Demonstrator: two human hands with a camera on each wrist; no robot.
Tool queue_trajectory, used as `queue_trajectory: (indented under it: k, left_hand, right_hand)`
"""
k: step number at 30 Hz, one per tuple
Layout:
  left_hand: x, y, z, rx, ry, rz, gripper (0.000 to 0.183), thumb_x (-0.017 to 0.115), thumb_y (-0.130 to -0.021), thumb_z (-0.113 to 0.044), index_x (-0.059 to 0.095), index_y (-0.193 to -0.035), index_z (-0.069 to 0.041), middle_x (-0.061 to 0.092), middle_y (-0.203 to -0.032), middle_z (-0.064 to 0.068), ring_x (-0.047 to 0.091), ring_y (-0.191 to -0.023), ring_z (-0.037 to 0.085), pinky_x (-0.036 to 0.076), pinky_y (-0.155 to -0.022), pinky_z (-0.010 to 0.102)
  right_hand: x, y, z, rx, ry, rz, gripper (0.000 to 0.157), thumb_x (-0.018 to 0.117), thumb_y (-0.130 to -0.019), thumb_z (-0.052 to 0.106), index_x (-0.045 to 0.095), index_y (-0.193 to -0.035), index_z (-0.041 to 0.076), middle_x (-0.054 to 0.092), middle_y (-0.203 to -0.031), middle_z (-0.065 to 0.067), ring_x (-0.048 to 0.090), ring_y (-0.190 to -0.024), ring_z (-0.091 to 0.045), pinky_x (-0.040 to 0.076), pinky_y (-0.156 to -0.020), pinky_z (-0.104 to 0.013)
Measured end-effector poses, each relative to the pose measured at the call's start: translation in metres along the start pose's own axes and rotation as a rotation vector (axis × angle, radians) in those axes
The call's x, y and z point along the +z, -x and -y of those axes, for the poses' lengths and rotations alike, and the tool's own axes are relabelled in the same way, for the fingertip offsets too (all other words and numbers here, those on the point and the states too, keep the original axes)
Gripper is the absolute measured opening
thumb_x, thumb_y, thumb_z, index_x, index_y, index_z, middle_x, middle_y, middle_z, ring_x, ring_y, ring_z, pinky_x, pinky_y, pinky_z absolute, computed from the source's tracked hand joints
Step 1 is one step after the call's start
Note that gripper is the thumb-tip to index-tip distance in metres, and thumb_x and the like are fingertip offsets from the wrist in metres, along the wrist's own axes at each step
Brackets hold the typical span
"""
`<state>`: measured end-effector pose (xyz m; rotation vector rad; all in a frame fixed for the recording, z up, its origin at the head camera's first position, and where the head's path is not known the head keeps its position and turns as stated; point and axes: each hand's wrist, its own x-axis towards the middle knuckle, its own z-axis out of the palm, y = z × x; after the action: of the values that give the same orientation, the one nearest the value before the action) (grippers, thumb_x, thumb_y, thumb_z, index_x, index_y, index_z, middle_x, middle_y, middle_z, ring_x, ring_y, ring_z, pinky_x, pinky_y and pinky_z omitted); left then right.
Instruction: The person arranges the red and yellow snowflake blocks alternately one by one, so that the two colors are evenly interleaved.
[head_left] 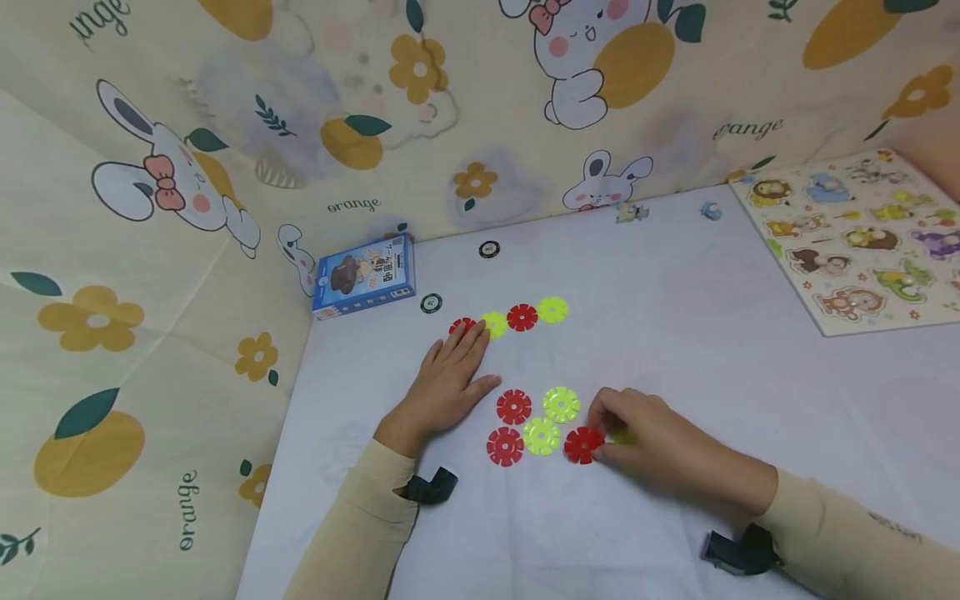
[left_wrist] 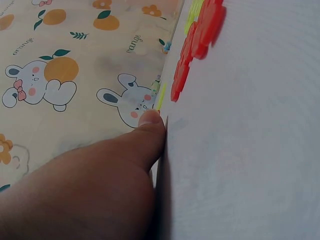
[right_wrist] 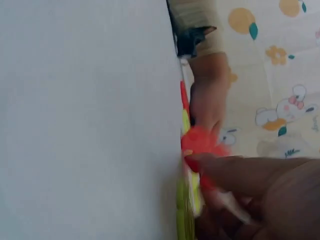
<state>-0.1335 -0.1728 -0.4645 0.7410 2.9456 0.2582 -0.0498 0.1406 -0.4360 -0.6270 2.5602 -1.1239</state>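
My left hand (head_left: 442,387) lies flat with fingers straight, fingertips at the left end of a row of notched plastic snowflake discs. That row runs from a partly covered red disc (head_left: 459,322) through a yellow-green one (head_left: 495,325) and a red one (head_left: 522,317) to another yellow-green one (head_left: 552,309). Lower down, my right hand (head_left: 652,433) pinches a red snowflake disc (head_left: 582,446) between thumb and finger, seen blurred in the right wrist view. A yellow-green disc (head_left: 621,436) is mostly hidden by that hand. Left of it lie red discs (head_left: 513,407) and yellow-green discs (head_left: 562,404).
A blue box (head_left: 365,275) stands at the back left, near two dark round chips (head_left: 431,303). At the right back lies a board with cartoon animals (head_left: 862,242). Small figures (head_left: 711,210) sit near the patterned cloth wall (head_left: 420,192).
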Motion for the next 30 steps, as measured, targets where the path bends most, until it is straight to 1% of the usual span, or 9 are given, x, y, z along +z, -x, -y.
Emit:
queue_trajectory:
  k: [3,7,12,15,18,22,25,27,30]
  left_hand:
    - [0.000,0.000,0.000,-0.002,0.001,-0.001,0.079,0.035,-0.092,-0.065,0.013,-0.155,-0.022,0.003,-0.160,-0.008,-0.002,-0.144,0.020,0.005,-0.112,0.052]
    - [0.001,0.000,0.001,0.000,0.003,-0.001,0.079,0.035,-0.092,-0.065,0.013,-0.155,-0.022,0.002,-0.159,-0.009,-0.002,-0.144,0.020,0.005,-0.112,0.052]
    - [0.001,0.000,0.002,0.006,0.005,0.000,0.079,0.034,-0.092,-0.065,0.013,-0.155,-0.022,0.003,-0.159,-0.008,-0.002,-0.144,0.020,0.006,-0.112,0.052]
    - [0.001,0.000,0.001,0.007,0.007,-0.004,0.079,0.035,-0.092,-0.066,0.014,-0.155,-0.022,0.003,-0.160,-0.008,-0.001,-0.144,0.020,0.006,-0.112,0.052]
    - [0.000,-0.001,0.000,0.009,0.002,-0.008,0.079,0.035,-0.092,-0.065,0.014,-0.155,-0.022,0.004,-0.160,-0.007,-0.001,-0.145,0.020,0.006,-0.112,0.052]
    - [-0.001,-0.001,-0.002,0.012,-0.001,-0.010,0.079,0.035,-0.092,-0.065,0.015,-0.155,-0.021,0.005,-0.160,-0.007,0.000,-0.145,0.021,0.007,-0.112,0.051]
    - [-0.002,-0.001,-0.002,0.014,0.004,-0.010,0.079,0.035,-0.093,-0.065,0.015,-0.155,-0.021,0.006,-0.160,-0.006,0.000,-0.145,0.021,0.007,-0.112,0.052]
    - [-0.001,-0.001,-0.001,0.014,0.002,-0.010,0.079,0.034,-0.093,-0.065,0.014,-0.155,-0.021,0.006,-0.160,-0.005,0.000,-0.145,0.021,0.007,-0.112,0.052]
    - [0.000,-0.001,0.000,0.012,0.001,-0.005,0.079,0.034,-0.093,-0.065,0.014,-0.155,-0.021,0.005,-0.160,-0.006,-0.001,-0.145,0.021,0.006,-0.112,0.052]
  right_hand:
    - [-0.012,-0.006,-0.001,0.027,-0.141,0.024,0.021,0.075,-0.084,0.019,0.059,-0.095,0.027,0.061,-0.087,0.009,0.057,-0.081,-0.014,0.051,-0.071,-0.026]
    - [-0.034,-0.027,-0.012,0.044,-0.230,-0.058,0.015,0.070,-0.089,0.021,0.061,-0.101,0.022,0.062,-0.089,0.001,0.058,-0.080,-0.021,0.053,-0.066,-0.031]
    - [-0.057,-0.063,-0.038,0.179,-0.320,-0.176,0.022,0.064,-0.094,0.026,0.058,-0.112,0.014,0.059,-0.097,-0.008,0.059,-0.082,-0.025,0.054,-0.067,-0.033]
    - [-0.064,-0.083,-0.053,0.237,-0.393,-0.207,0.025,0.061,-0.096,0.026,0.056,-0.116,0.011,0.058,-0.101,-0.012,0.060,-0.083,-0.028,0.055,-0.070,-0.033]
    - [-0.069,-0.099,-0.062,0.260,-0.447,-0.218,0.025,0.059,-0.097,0.024,0.055,-0.117,0.009,0.058,-0.102,-0.015,0.061,-0.082,-0.031,0.055,-0.071,-0.034]
    - [-0.073,-0.115,-0.064,0.282,-0.447,-0.235,0.026,0.059,-0.097,0.022,0.054,-0.119,0.008,0.057,-0.103,-0.014,0.061,-0.083,-0.030,0.055,-0.071,-0.033]
    - [-0.072,-0.123,-0.063,0.292,-0.406,-0.235,0.026,0.059,-0.097,0.021,0.054,-0.120,0.008,0.057,-0.104,-0.013,0.060,-0.083,-0.028,0.055,-0.070,-0.032]
    - [-0.070,-0.125,-0.061,0.282,-0.339,-0.238,0.027,0.059,-0.097,0.019,0.054,-0.122,0.008,0.056,-0.106,-0.012,0.060,-0.081,-0.027,0.054,-0.070,-0.032]
    - [-0.063,-0.121,-0.057,0.233,-0.180,-0.261,0.033,0.061,-0.095,0.019,0.053,-0.126,0.009,0.048,-0.118,-0.012,0.056,-0.092,-0.027,0.053,-0.077,-0.037]
